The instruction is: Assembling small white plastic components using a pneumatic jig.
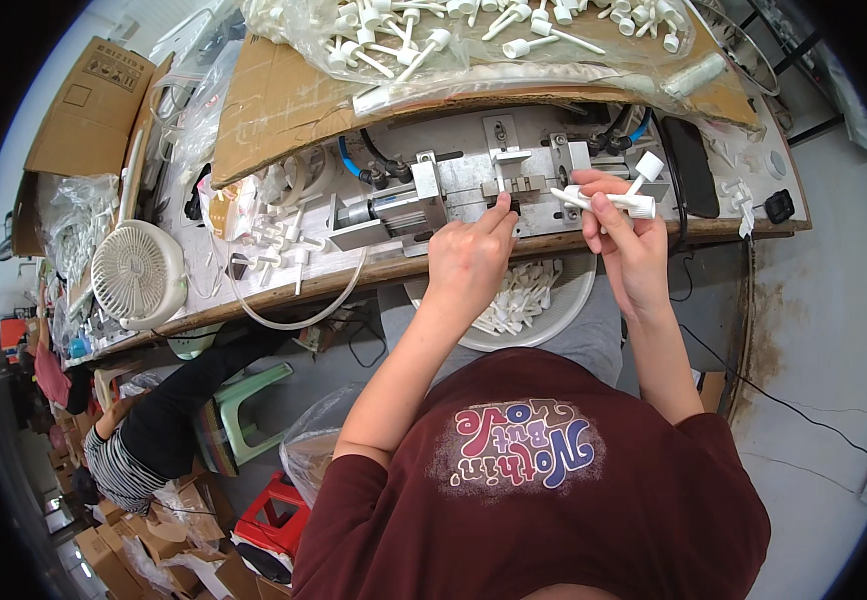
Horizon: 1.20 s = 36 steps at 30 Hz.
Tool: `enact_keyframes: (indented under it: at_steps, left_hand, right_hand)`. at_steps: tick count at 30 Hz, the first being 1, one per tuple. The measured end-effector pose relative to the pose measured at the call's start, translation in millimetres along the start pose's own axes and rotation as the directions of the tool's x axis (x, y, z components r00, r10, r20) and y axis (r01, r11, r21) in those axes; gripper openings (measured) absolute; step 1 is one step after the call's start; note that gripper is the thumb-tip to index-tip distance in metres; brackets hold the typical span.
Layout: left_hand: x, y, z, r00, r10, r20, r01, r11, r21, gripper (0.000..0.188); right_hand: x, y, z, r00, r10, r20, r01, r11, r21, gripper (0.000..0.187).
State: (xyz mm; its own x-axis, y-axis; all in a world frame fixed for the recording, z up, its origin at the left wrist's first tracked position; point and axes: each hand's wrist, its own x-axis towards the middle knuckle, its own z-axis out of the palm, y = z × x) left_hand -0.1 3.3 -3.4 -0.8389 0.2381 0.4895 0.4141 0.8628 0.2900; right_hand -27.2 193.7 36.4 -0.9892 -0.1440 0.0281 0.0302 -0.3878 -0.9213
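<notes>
My right hand (624, 235) holds a white plastic pump part (622, 196) with a long stem, just in front of the metal press fixture (474, 190) on the workbench. My left hand (469, 255) reaches to the fixture's middle slot, fingertips pinched at a small dark piece there; what it grips is too small to tell. A white bowl (569, 305) of finished white parts sits on my lap below the bench edge, partly hidden by my hands.
A clear bag of white pump parts (474, 35) lies on cardboard behind the fixture. A small white fan (139, 272) stands at left, a black phone (691, 165) at right. Another person (154, 430) sits at lower left by a green stool (254, 405).
</notes>
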Motion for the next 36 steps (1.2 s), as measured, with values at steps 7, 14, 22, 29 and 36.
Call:
enact_keyframes:
  at_steps: [7,14,22,29,36]
  left_hand:
    - [0,-1,-3,0.999,-0.041,-0.012,0.040,0.998,-0.045,0.025]
    - [5,27,-24,0.942,-0.317,0.107,0.252,0.462,-0.851,0.033]
    - [-7,23,-48,0.966,-0.190,0.174,0.245,0.459,-0.854,0.034]
    - [-15,15,-25,0.979,-0.195,-0.056,0.132,0.823,-0.553,0.031]
    - [-10,6,6,0.995,-0.019,-0.096,0.017,1.000,-0.020,0.023]
  right_hand:
    - [-2,2,-12,0.970,0.191,0.153,-0.217,0.959,0.182,0.020]
    - [-10,6,-3,0.926,0.336,0.175,-0.376,0.868,0.325,0.022]
    - [-6,-1,3,0.908,0.416,0.056,-0.399,0.816,0.418,0.025]
    - [-13,8,-4,0.998,0.010,-0.064,-0.013,0.999,-0.041,0.019]
    - [-17,9,6,0.995,-0.061,-0.084,0.047,0.987,-0.156,0.019]
